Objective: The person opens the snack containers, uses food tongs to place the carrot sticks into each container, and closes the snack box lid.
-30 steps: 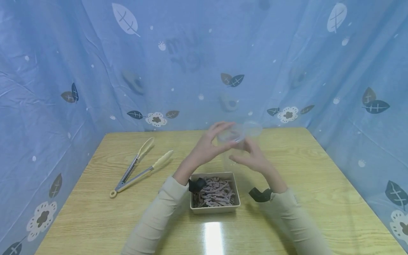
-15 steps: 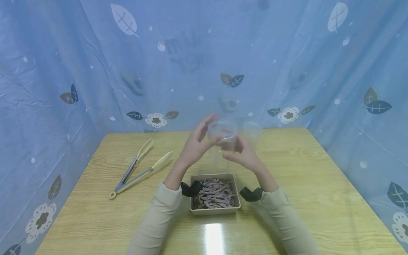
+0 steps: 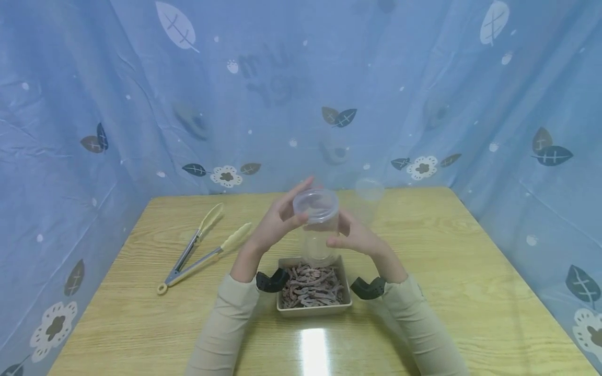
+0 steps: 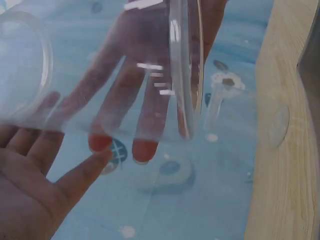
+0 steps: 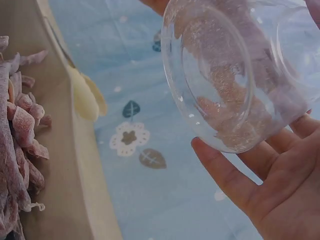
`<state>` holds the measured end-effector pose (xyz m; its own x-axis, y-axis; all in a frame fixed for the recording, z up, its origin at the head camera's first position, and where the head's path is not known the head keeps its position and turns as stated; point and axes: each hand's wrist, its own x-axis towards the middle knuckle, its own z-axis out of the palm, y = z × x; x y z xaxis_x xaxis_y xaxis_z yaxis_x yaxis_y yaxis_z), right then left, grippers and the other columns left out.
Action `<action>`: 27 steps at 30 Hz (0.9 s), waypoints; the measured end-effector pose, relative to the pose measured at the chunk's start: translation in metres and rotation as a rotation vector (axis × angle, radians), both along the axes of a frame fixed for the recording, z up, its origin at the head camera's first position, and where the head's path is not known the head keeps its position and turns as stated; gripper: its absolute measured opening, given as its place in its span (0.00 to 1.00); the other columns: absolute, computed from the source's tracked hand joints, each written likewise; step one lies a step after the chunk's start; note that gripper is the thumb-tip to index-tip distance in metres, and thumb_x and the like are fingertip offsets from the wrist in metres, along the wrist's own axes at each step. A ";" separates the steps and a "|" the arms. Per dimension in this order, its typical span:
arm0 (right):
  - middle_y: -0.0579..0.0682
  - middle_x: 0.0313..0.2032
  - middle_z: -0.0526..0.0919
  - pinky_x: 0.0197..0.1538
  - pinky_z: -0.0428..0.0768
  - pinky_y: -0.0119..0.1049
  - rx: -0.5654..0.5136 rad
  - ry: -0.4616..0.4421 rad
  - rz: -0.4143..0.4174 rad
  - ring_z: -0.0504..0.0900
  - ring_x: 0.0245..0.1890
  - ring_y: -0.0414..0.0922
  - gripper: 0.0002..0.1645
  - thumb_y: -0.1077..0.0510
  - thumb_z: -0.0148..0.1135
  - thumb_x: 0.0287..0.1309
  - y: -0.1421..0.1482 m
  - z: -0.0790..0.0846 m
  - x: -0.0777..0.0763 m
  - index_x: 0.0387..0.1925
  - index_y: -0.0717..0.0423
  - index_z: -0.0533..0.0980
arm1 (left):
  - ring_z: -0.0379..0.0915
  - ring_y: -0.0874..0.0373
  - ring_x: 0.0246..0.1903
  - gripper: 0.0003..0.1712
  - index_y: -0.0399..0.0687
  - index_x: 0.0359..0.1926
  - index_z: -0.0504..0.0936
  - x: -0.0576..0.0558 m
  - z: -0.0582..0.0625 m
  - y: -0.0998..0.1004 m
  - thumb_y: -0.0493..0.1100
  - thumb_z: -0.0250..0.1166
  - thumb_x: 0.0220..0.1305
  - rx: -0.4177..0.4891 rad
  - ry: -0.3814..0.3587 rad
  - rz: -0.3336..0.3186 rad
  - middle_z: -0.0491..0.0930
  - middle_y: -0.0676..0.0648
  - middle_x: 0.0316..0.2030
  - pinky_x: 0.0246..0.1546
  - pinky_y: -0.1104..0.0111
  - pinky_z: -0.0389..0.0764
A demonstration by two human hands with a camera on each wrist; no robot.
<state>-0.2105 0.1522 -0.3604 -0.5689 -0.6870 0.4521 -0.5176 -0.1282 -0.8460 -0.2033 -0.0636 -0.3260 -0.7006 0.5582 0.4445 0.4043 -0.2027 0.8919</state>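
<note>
In the head view, the left grip (image 3: 274, 224) pinches a clear cup (image 3: 318, 231) between thumb and fingers, held up at the far edge of the beige tray (image 3: 314, 312); in the left wrist view, those fingers stretch along its wall; in the right wrist view, the right grip (image 5: 275, 185) is spread beside its base.

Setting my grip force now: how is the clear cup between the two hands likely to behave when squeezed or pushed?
The clear cup is probably light: it is see-through and looks empty. Its smooth, glossy wall may slip in a loose grip. Set down, it might tip if pushed high up, looking tall for its base.
</note>
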 end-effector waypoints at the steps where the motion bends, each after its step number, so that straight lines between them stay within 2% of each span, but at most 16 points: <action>1: 0.60 0.65 0.61 0.62 0.64 0.56 0.007 0.003 -0.012 0.67 0.62 0.47 0.55 0.43 0.66 0.51 0.000 0.000 0.000 0.70 0.59 0.47 | 0.62 0.49 0.62 0.50 0.53 0.71 0.52 0.000 -0.001 0.000 0.65 0.62 0.53 0.000 0.013 0.016 0.62 0.43 0.66 0.62 0.54 0.64; 5: 0.59 0.63 0.63 0.61 0.69 0.48 0.045 -0.007 -0.077 0.70 0.59 0.46 0.52 0.52 0.68 0.50 -0.003 0.004 0.004 0.70 0.54 0.48 | 0.65 0.50 0.60 0.49 0.52 0.69 0.58 0.002 -0.001 0.000 0.67 0.64 0.51 -0.015 0.036 0.135 0.67 0.44 0.63 0.62 0.52 0.63; 8: 0.59 0.63 0.64 0.59 0.70 0.50 0.057 -0.041 -0.119 0.71 0.58 0.50 0.51 0.63 0.67 0.50 -0.008 0.013 0.010 0.70 0.53 0.48 | 0.66 0.51 0.59 0.48 0.54 0.67 0.62 0.004 -0.001 -0.001 0.66 0.65 0.49 -0.019 0.018 0.227 0.69 0.45 0.61 0.62 0.51 0.63; 10: 0.59 0.63 0.64 0.58 0.70 0.53 0.078 -0.061 -0.174 0.71 0.57 0.53 0.52 0.66 0.66 0.49 -0.012 0.021 0.017 0.71 0.53 0.48 | 0.67 0.52 0.59 0.46 0.55 0.67 0.63 0.006 -0.001 -0.001 0.65 0.67 0.49 -0.025 0.006 0.290 0.70 0.47 0.60 0.61 0.50 0.63; 13: 0.58 0.62 0.66 0.58 0.70 0.53 0.136 -0.079 -0.293 0.71 0.57 0.56 0.52 0.63 0.67 0.50 -0.018 0.030 0.025 0.71 0.50 0.49 | 0.67 0.54 0.59 0.45 0.55 0.67 0.63 0.008 0.000 0.000 0.61 0.68 0.50 -0.034 -0.001 0.379 0.69 0.50 0.61 0.62 0.51 0.62; 17: 0.55 0.59 0.70 0.58 0.72 0.47 0.190 -0.075 -0.429 0.73 0.56 0.54 0.50 0.56 0.70 0.48 -0.023 0.025 0.024 0.69 0.46 0.53 | 0.66 0.55 0.60 0.43 0.50 0.68 0.61 0.012 0.003 0.002 0.50 0.69 0.53 -0.044 -0.008 0.464 0.69 0.50 0.62 0.64 0.54 0.60; 22: 0.50 0.57 0.73 0.56 0.74 0.43 0.202 -0.036 -0.536 0.75 0.55 0.47 0.49 0.49 0.72 0.44 -0.027 0.011 0.018 0.66 0.43 0.57 | 0.67 0.51 0.59 0.40 0.43 0.67 0.61 0.023 0.013 0.007 0.38 0.68 0.53 -0.060 -0.004 0.540 0.69 0.44 0.61 0.63 0.58 0.63; 25: 0.50 0.56 0.75 0.55 0.75 0.46 0.197 -0.015 -0.576 0.75 0.54 0.50 0.49 0.46 0.73 0.43 -0.029 0.008 0.018 0.65 0.45 0.57 | 0.67 0.49 0.59 0.40 0.42 0.66 0.62 0.023 0.013 0.009 0.37 0.68 0.52 -0.076 0.009 0.592 0.67 0.43 0.62 0.62 0.59 0.65; 27: 0.51 0.55 0.75 0.55 0.75 0.47 0.199 -0.004 -0.599 0.76 0.54 0.51 0.49 0.45 0.73 0.42 -0.031 0.008 0.018 0.64 0.45 0.58 | 0.66 0.50 0.59 0.40 0.44 0.66 0.63 0.020 0.009 0.010 0.39 0.69 0.52 -0.084 0.018 0.617 0.67 0.44 0.62 0.62 0.59 0.65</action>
<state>-0.1924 0.1215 -0.3525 -0.8824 -0.3190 0.3457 -0.4476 0.3430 -0.8259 -0.1834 -0.0531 -0.3172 -0.8979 0.0871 0.4316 0.4400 0.1438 0.8864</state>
